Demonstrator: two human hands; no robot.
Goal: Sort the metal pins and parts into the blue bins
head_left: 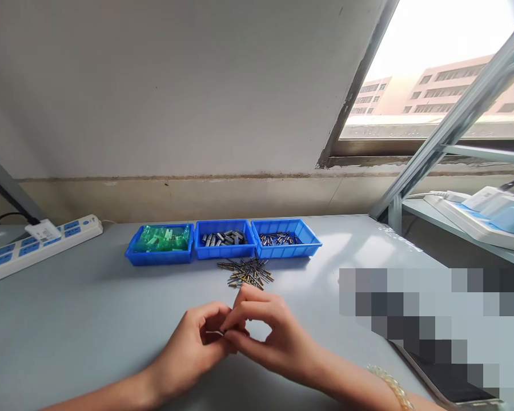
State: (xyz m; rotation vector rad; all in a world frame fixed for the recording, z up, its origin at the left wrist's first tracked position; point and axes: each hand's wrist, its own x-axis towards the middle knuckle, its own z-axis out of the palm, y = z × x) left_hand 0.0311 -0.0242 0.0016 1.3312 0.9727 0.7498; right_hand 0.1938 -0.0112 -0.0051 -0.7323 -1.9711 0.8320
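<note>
My left hand [201,342] and my right hand [269,331] meet above the front of the grey table. Both are closed, fingertips pinched together around something small and dark that the fingers mostly hide. Just beyond them lies a loose pile of thin metal pins [251,273], some with brass-coloured ends. Behind the pile stand three blue bins: the left bin [158,258] holds a green plastic bag [160,238], the middle bin [225,251] holds short grey metal pieces [225,237], and the right bin [289,250] holds small metal parts [278,238].
A white power strip [75,233] with a plugged-in adapter [43,230] lies at the left. On the right, a metal shelf [466,220] carries another power strip [475,224]. A dark flat device [454,377] rests at the lower right, beside a blurred patch. A wall rises behind the bins.
</note>
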